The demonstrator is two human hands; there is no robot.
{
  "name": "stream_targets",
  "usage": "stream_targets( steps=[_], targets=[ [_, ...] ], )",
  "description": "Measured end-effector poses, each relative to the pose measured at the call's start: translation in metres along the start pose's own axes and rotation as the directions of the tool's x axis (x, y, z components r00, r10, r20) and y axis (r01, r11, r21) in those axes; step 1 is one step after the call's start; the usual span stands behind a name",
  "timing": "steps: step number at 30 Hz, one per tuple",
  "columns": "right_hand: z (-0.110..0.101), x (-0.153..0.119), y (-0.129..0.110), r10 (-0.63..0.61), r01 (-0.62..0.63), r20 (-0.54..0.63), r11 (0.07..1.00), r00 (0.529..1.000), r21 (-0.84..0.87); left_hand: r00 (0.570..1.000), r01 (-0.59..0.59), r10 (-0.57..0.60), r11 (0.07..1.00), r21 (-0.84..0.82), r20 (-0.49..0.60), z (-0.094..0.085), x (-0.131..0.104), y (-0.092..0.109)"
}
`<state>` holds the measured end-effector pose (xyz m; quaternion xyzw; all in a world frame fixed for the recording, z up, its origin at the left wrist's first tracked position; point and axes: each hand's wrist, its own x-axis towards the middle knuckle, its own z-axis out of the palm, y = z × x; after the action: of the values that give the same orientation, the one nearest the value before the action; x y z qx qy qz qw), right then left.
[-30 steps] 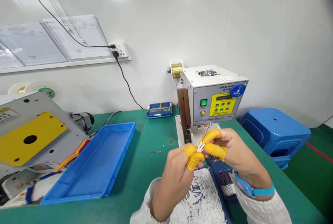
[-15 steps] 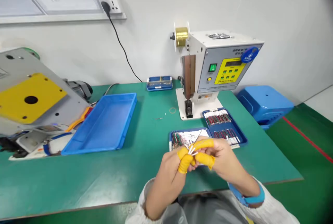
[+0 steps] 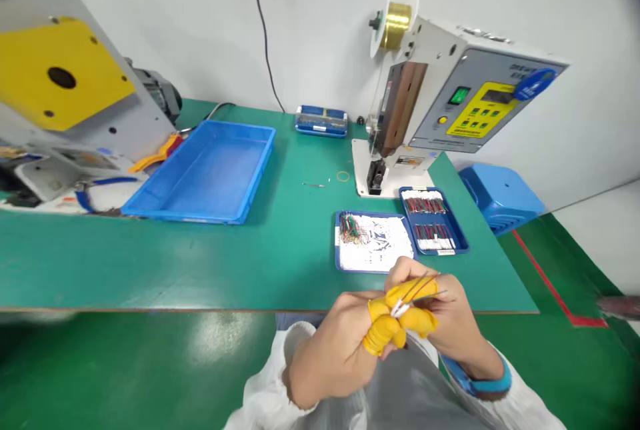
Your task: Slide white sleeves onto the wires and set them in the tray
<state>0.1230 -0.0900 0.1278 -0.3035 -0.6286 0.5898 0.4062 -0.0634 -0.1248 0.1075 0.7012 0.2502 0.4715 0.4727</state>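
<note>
My left hand [image 3: 345,343] and my right hand [image 3: 435,317] meet in front of the table edge, yellow covers on thumbs and fingers. Between their pinched fingertips are short white tubes [image 3: 399,309]. Thin dark and red wires [image 3: 423,289] run from them across the right fingers; which fingertips hold which piece is partly hidden. Just beyond lies a shallow blue tray [image 3: 337,250] with many white tubes and a bundle of coloured wires. Touching it on the right is another blue tray [image 3: 457,223], with two rows of white-ended wires.
A machine with a control panel [image 3: 445,107] and a spool of gold-coloured strip [image 3: 396,25] stands behind the trays. Left are a large blue tray [image 3: 205,173] and another machine [image 3: 95,100]. A small blue box [image 3: 321,122] sits by the wall; a blue stool [image 3: 500,193] is right.
The view has shifted, bringing more floor into sight. My hands have drawn back off the tray to the table edge, still together, and coloured wires now show over the right fingers.
</note>
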Motion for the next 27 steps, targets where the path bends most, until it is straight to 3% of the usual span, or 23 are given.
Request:
stream_targets(
  steps=[8, 12, 14, 16, 22, 27],
  targets=[
    [-0.004, -0.002, 0.004, 0.048, -0.054, 0.121, 0.997, 0.992, 0.047, 0.975, 0.222, -0.197, 0.906, -0.361, 0.106, -0.003, -0.014, 0.004],
    [-0.010, 0.006, 0.008, 0.173, -0.186, 0.170, 0.981, 0.970, 0.058, 0.921, 0.379, -0.320, 0.597, -0.707, 0.224, 0.000, -0.016, -0.009],
    [-0.011, 0.013, 0.012, 0.204, -0.224, 0.183, 0.970, 0.962, 0.093, 0.901, 0.410, -0.335, 0.452, -0.792, 0.275, 0.001, -0.013, -0.018],
    [-0.014, 0.019, 0.019, 0.233, -0.257, 0.185, 0.960, 0.955, 0.114, 0.880, 0.433, -0.377, 0.385, -0.815, 0.290, 0.003, -0.009, -0.024],
    [-0.032, 0.035, 0.039, 0.279, -0.296, 0.163, 0.950, 0.947, 0.097, 0.793, 0.390, -0.606, 0.418, -0.821, 0.068, 0.016, 0.011, -0.040],
    [-0.043, 0.047, 0.053, 0.303, -0.306, 0.043, 0.938, 0.952, 0.160, 0.770, 0.409, -0.635, 0.566, -0.716, -0.063, 0.020, 0.028, -0.063]
  ],
)
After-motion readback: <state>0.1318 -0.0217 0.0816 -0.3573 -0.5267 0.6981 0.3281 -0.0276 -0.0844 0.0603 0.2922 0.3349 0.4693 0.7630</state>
